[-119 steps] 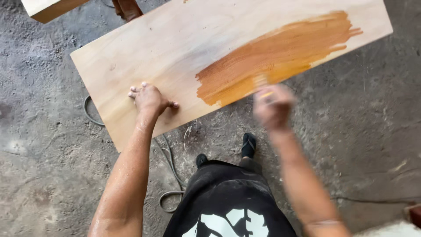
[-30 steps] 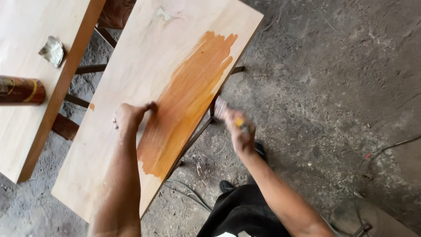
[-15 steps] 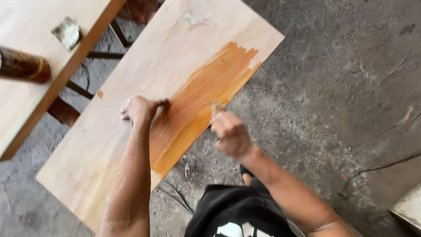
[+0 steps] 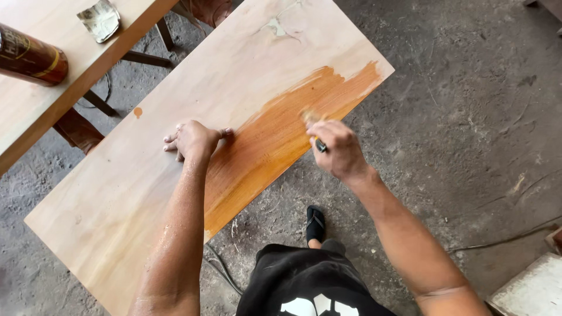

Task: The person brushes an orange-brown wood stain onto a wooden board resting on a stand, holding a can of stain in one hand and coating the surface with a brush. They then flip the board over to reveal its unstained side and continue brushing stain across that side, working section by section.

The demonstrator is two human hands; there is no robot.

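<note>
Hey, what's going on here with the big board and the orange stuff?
A person is brushing an orange-brown stain onto a large pale plywood board. The right hand holds a small brush against the stained band, which runs along the board's near edge. The left hand presses flat on the bare wood beside it. Most of the board is not yet stained. On a second wooden board to the left lie a brown cylindrical can and a crumpled rag.

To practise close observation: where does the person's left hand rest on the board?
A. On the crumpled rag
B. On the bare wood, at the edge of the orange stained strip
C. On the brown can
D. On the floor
B: the left hand lies flat on the pale board, beside the orange stain.
</note>
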